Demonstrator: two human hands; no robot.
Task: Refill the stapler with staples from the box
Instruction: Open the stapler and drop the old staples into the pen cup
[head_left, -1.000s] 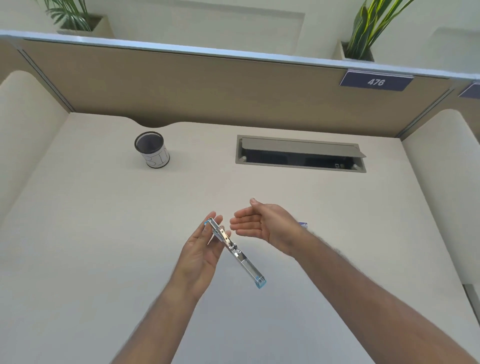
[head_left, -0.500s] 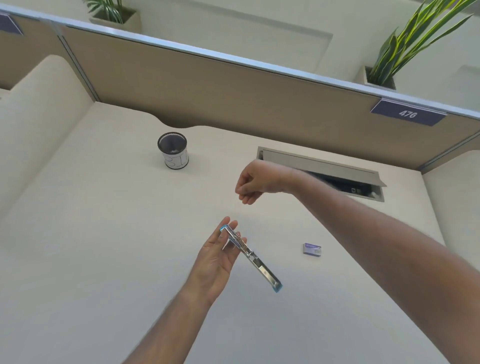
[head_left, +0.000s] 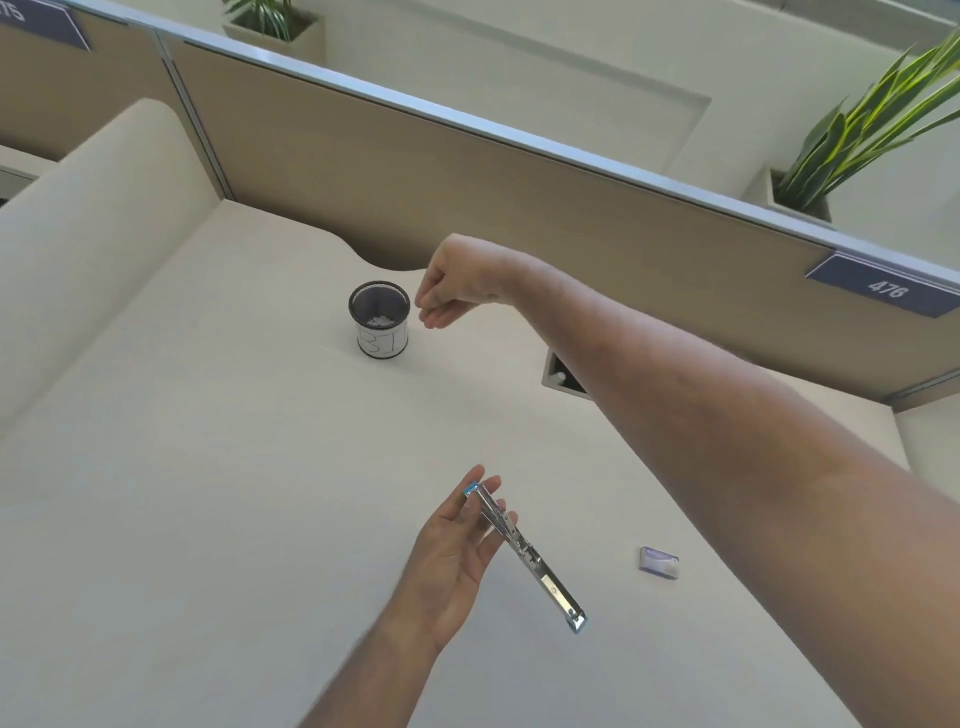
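Stapler (head_left: 524, 556) x1 gripped in L hand (head_left: 457, 551); R hand (head_left: 457, 280) loosely curled; staple box (head_left: 658, 561) x1.

Both forearms are bare up to the frame edge, with no sleeve showing, and both carry fine hair. The left hand (head_left: 457, 556) and the right hand (head_left: 457, 283) wear no gloves, rings or watch. The fingernails look short, though blurred.
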